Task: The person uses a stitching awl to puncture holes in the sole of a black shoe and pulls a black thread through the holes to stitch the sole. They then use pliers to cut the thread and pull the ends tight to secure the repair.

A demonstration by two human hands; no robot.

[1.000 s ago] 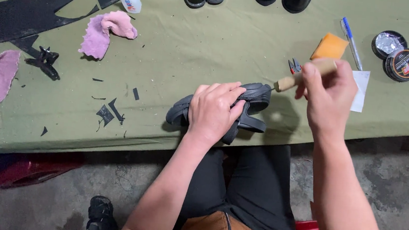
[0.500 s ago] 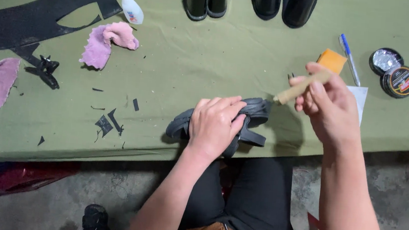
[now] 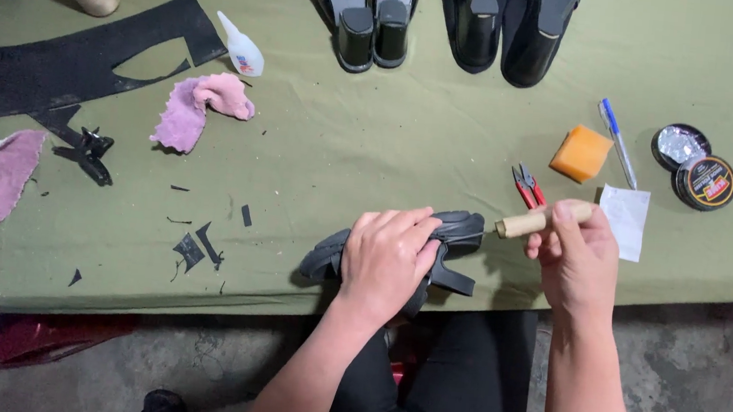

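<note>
from the head view, my left hand (image 3: 386,262) lies spread over the dark grey strapped sandal (image 3: 458,233), fingers curled down and pressing it against the near edge of the olive green cloth-covered table (image 3: 371,162). the sandal's toe end and one loose strap stick out on either side of my palm, right at the table's lip above my lap. my right hand (image 3: 578,262) is closed around the pale wooden handle of a small tool (image 3: 537,221), thumb and fingers pinching it, with the working end turned toward the sandal and just beside my left fingertips. i cannot make out the metal tip; it is too thin or hidden against the dark upper.

what worries me is that closeness. if the tip skids off the smooth upper, it would run straight into the fingers holding the sandal down. the sandal also sits half over the edge, so a hard push could tip it into my lap.

still in this one view, the red-handled snips (image 3: 526,186) lie just beyond the handle, with the orange sponge block (image 3: 581,152), a blue pen (image 3: 618,141), a white paper slip (image 3: 626,220) and an open round polish tin (image 3: 703,181) near my right wrist; a wide elbow swing could knock any of them.
</note>
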